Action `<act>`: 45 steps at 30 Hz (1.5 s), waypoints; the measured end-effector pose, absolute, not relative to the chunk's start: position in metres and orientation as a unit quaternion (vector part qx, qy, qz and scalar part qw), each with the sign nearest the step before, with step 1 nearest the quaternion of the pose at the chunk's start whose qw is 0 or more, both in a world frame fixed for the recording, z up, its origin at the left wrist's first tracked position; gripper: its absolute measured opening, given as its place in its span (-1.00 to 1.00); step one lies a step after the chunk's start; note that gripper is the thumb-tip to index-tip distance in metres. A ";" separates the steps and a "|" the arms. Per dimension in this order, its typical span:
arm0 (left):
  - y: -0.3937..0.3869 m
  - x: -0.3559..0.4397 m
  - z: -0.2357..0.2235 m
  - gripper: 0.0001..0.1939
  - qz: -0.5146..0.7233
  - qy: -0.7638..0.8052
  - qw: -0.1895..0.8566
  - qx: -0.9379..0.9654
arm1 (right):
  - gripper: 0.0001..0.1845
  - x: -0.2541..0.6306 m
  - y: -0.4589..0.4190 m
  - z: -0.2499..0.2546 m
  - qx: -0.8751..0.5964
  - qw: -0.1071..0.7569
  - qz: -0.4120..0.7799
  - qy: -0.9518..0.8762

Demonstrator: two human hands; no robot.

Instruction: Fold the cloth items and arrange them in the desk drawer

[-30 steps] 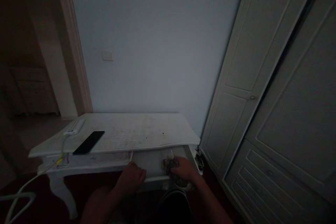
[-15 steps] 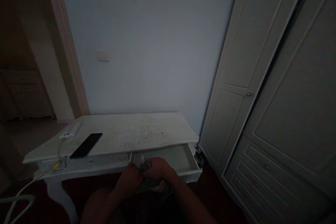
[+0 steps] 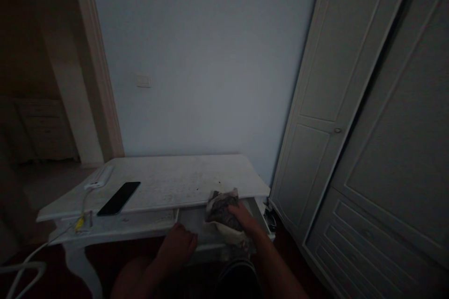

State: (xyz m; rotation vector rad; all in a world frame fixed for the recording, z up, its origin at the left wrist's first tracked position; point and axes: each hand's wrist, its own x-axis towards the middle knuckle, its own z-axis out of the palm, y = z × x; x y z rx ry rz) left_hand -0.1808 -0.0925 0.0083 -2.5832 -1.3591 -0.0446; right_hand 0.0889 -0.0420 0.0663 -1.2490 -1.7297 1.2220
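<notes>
- Over the open drawer (image 3: 194, 222) at the right of the counter's (image 3: 168, 180) front edge: crumpled gray-and-white cloth (image 3: 222, 212), upper part at that edge.
- Right hand (image 3: 242, 217): partly closed, fingers bent, gripping the cloth's right side.
- Left hand (image 3: 179, 241): fingers curled closed, near the drawer's front left corner; drawer contact cannot be determined.
- Phone (image 3: 119, 199): flat, near the counter's front left corner, reaching the front edge.
- White power strip (image 3: 100, 177): along the left edge, behind the phone, cable (image 3: 83, 203) attached.
</notes>
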 end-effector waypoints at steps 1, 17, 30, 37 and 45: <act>-0.093 -0.182 0.008 -0.63 -0.018 -0.461 0.117 -0.880 | -0.34 0.092 -0.042 0.068 -0.493 0.343 0.448 -0.662; -0.086 -0.189 -0.007 -0.69 0.025 -0.422 0.156 -0.893 | -0.53 0.070 -0.039 0.053 -0.581 0.147 0.260 -0.757; -0.088 -0.184 0.002 -0.71 0.043 -0.420 0.159 -0.893 | 0.06 0.101 -0.057 0.059 -0.395 0.111 0.387 -0.826; -0.072 -0.183 -0.007 -0.76 0.092 -0.384 0.100 -0.913 | -0.27 0.078 -0.022 0.065 -0.416 0.107 0.284 -0.857; -0.077 -0.177 -0.007 -0.58 -0.018 -0.463 0.055 -0.884 | -0.27 -0.012 -0.010 0.007 -0.406 0.020 0.145 -0.902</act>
